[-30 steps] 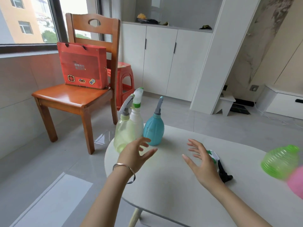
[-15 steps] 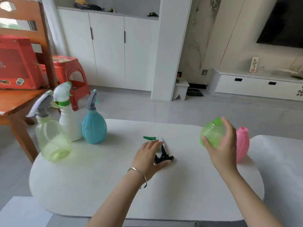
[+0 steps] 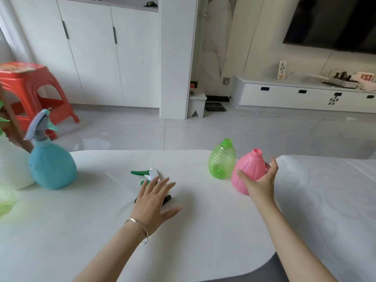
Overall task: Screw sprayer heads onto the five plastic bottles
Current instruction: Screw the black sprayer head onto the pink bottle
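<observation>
Pink bottle cupped by right hand, fingers spread

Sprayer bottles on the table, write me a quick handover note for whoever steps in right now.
Left hand: open, spread over the loose sprayer heads mid-table, no grip yet.
Right hand: cupped around the pink bottle, which stands upright.
Green bottle: upright beside the pink one, neck open.
Done: the blue bottle wears its sprayer; the bottles at the left edge are cut off.
Left: cap the pink and green bottles.
</observation>
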The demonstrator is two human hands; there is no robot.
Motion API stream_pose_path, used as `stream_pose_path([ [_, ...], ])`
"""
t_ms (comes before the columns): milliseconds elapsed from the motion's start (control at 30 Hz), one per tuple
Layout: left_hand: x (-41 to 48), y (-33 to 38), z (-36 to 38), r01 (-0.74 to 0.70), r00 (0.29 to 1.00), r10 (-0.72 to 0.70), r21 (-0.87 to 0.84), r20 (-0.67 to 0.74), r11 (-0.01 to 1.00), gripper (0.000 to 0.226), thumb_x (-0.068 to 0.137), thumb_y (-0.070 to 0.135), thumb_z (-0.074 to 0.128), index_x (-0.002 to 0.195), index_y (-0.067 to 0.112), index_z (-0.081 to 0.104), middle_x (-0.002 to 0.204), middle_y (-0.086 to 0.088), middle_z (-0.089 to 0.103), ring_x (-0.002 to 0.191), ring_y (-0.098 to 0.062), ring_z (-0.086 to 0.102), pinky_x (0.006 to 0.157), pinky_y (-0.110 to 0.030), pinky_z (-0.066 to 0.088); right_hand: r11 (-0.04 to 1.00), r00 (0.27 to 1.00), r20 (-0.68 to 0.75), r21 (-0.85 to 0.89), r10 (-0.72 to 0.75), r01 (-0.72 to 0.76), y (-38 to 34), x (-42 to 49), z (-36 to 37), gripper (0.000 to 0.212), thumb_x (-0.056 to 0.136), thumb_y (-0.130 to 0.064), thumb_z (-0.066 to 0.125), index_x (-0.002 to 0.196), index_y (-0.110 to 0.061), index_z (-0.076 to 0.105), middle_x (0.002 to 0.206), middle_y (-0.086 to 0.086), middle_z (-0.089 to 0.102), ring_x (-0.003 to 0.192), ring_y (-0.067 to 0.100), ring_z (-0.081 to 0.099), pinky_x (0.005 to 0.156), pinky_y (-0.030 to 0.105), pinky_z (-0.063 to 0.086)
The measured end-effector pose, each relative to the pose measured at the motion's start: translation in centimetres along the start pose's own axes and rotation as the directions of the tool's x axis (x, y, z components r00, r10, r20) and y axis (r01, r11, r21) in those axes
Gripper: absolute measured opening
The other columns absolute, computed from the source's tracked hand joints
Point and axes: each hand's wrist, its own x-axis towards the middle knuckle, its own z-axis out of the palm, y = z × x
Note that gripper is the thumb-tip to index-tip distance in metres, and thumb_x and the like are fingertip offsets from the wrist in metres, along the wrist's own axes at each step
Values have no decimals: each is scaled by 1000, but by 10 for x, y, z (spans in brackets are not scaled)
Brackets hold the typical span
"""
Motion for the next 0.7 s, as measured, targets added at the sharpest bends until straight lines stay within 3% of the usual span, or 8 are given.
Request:
stream_pose_path([
  [167, -2, 4, -1, -3, 1000, 3, -1, -19, 1000, 86, 67, 76, 24, 139, 32, 39, 151, 12, 33, 146, -18, 16, 113, -24, -9, 997, 999, 4, -63, 42, -42, -5, -2, 2, 93, 64, -9, 81, 139, -18, 26, 142, 11, 29, 127, 29, 40, 94, 28, 33],
  [367, -11, 8, -2, -3, 992, -14, -134, -126, 991, 87, 70, 73, 37, 144, 27, 33, 151, 9, 35, 145, -17, 17, 118, -31, 6, 990, 987, 104, -88, 118, -109, -24, -37, 9, 87, 60, -12, 83, 132, -22, 34, 132, 10, 29, 122, 30, 43, 96, 34, 38],
  [467, -17, 11, -6, -14, 994, -12, -231, -109, 973, 101, 64, 87, 37, 145, 28, 28, 151, 9, 33, 145, -17, 18, 118, -34, 16, 985, 970, 171, -8, 173, -174, -45, -67, 22, 83, 64, -12, 82, 132, -21, 35, 132, 9, 31, 114, 27, 48, 93, 32, 40],
  [567, -25, 18, -13, -5, 999, -15, -377, -50, 926, 105, 59, 90, 38, 145, 30, 23, 148, 15, 31, 142, -13, 19, 116, -30, 20, 941, 935, 304, 221, 183, -256, -66, -98, 44, 74, 65, -14, 82, 124, -27, 39, 130, 5, 42, 110, 21, 52, 95, 33, 43],
  [633, -28, 14, -15, 57, 998, -63, -532, 7, 845, 103, 56, 86, 50, 142, 39, 17, 146, 17, 28, 138, -9, 27, 114, -29, 25, 893, 900, 396, 317, 183, -320, -78, -116, 59, 61, 62, -18, 82, 110, -26, 46, 124, 12, 54, 111, 25, 57, 99, 40, 45],
  [700, -29, 5, -23, 106, 991, -136, -665, 6, 739, 100, 55, 77, 65, 138, 48, 18, 144, 10, 32, 132, -14, 41, 108, -38, 40, 856, 860, 472, 347, 193, -383, -88, -127, 70, 59, 57, -26, 81, 107, -23, 50, 121, 13, 60, 110, 25, 59, 99, 45, 47],
])
